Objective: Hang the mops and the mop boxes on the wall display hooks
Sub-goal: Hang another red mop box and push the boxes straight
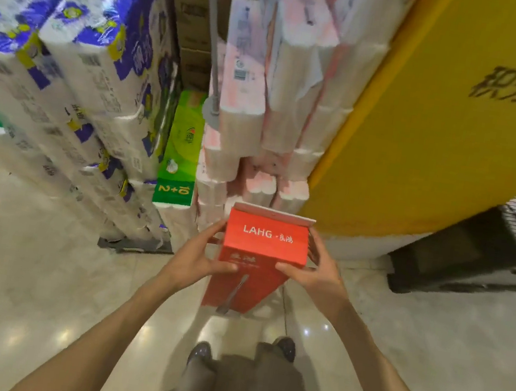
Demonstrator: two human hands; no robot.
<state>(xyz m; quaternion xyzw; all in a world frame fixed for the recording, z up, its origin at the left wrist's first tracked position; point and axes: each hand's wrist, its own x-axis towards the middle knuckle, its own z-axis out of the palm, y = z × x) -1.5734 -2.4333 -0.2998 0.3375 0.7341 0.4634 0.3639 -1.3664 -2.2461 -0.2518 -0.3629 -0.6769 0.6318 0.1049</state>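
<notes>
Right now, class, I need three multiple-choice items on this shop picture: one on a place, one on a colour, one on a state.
1. Where is the green pack?
A. Between the purple-flowered packs and the pink packs
B. On the black rack
C. In the person's hands

2. What colour is the box?
A. Blue
B. Red
C. White

3. How is the box held?
A. By the left hand alone
B. It lies on the floor
C. By both hands, one on each side

Key: 1 A, the green pack stands in the gap between those stacks. 2 B, its faces are red with white letters. 3 C, the left hand and right hand grip opposite sides, above the floor.
</notes>
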